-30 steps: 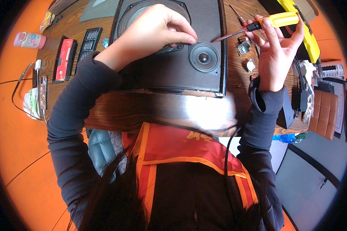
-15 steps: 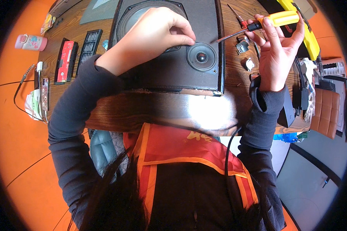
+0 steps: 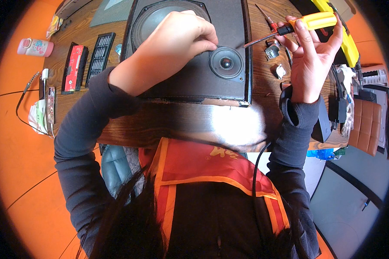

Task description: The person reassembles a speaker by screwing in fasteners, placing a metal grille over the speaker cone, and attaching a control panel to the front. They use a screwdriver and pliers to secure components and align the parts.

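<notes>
A dark speaker cabinet (image 3: 181, 88) lies face up on the wooden table, with a large speaker cone (image 3: 150, 26) and a smaller round tweeter (image 3: 218, 69) in its front. My left hand (image 3: 181, 39) reaches over the cabinet, thumb and fingertips pinched at the upper left edge of the tweeter. Whatever sits between those fingertips is hidden. To the right, my right hand (image 3: 310, 64) holds a yellow-handled screwdriver (image 3: 317, 20) above the table. Its shaft slants left, and the tip hovers near the cabinet's right edge.
On the left lie a screwdriver bit case (image 3: 100, 54), a red box (image 3: 74, 64) and a power strip (image 3: 51, 105); a pink bottle (image 3: 35, 47) stands beyond. Right of the cabinet are small metal parts (image 3: 272, 52) and a slim red tool (image 3: 268, 19). A yellow-and-black case (image 3: 349, 47) sits farther right.
My left hand has shifted very slightly while keeping its pinch at the tweeter's edge. The screwdriver stays in my right hand, almost unmoved.
</notes>
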The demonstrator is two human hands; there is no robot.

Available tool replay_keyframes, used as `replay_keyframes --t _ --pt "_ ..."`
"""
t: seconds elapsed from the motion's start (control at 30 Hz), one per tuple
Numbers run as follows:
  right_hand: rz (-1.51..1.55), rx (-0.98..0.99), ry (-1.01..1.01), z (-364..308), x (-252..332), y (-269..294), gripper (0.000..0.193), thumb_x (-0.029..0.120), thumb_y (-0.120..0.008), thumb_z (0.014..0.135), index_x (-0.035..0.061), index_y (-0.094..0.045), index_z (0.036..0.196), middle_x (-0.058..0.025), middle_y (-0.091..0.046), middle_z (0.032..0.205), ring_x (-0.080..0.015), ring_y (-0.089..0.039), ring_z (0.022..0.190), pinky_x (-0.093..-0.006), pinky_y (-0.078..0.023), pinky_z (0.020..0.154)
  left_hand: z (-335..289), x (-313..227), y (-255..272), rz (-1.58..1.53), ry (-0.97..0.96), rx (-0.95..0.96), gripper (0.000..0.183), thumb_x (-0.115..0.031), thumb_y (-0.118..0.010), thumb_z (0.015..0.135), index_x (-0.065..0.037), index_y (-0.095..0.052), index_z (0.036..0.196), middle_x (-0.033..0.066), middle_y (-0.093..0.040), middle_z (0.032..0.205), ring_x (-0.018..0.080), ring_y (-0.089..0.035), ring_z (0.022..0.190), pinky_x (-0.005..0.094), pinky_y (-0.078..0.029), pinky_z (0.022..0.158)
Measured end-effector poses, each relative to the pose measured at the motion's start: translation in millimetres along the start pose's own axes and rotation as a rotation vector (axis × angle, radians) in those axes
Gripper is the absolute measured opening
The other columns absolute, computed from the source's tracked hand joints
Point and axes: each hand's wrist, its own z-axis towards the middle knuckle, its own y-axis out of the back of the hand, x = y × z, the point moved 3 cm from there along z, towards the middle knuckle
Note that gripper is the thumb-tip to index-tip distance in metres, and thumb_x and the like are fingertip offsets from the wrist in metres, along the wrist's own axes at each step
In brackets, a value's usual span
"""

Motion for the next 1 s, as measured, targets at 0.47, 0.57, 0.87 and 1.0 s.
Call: replay_keyframes --t 0.47,0.57,0.87,1.0 --pt "0.036 0.004 0.031 -1.3 0.5 -0.7 0.07 0.0 -0.057 0.087 0.0192 -0.015 0.14 -0.0184 -0.057 0.107 -0.0252 -0.063 0.096 -0.0402 -0.059 0.068 -2.0 -4.0 -5.0 0.021 0.073 -0.01 0.011 -0.01 -0.067 0.075 -0.001 -0.066 0.081 0.011 -0.062 0.075 0.0253 -0.059 0.075 0.0318 -0.047 0.067" --pt "0.038 -0.014 0.023 -0.6 1.4 -2.1 0.07 0.0 -0.057 0.087 0.02 -0.015 0.14 -0.0178 -0.057 0.108 -0.0252 -0.063 0.096 -0.0403 -0.059 0.068 -7.0 -10.4 -9.9 0.135 -0.003 -0.098 0.01 -0.009 -0.066 0.074 -0.001 -0.066 0.081 0.0111 -0.062 0.076 0.0268 -0.058 0.077 0.033 -0.046 0.069" --pt "0.0 -0.089 0.221 -16.5 19.3 -32.7 0.074 -0.005 -0.054 0.086 0.0276 -0.013 0.138 -0.0208 -0.058 0.108 -0.0286 -0.064 0.095 -0.0439 -0.059 0.068 -15.4 -10.9 -16.1 0.149 -0.022 -0.235 0.016 -0.004 -0.068 0.069 -0.002 -0.065 0.085 0.0106 -0.063 0.081 0.0271 -0.058 0.079 0.0343 -0.047 0.07" --pt "-0.074 -0.024 0.333 -19.3 27.9 -44.9 0.081 -0.008 -0.055 0.084 0.0289 -0.01 0.139 -0.0218 -0.059 0.106 -0.0293 -0.066 0.088 -0.0393 -0.06 0.065 -15.7 -9.2 -16.6 0.124 -0.001 -0.266 0.019 -0.002 -0.068 0.069 -0.003 -0.065 0.087 0.0096 -0.063 0.08 0.0257 -0.059 0.078 0.0333 -0.047 0.068"
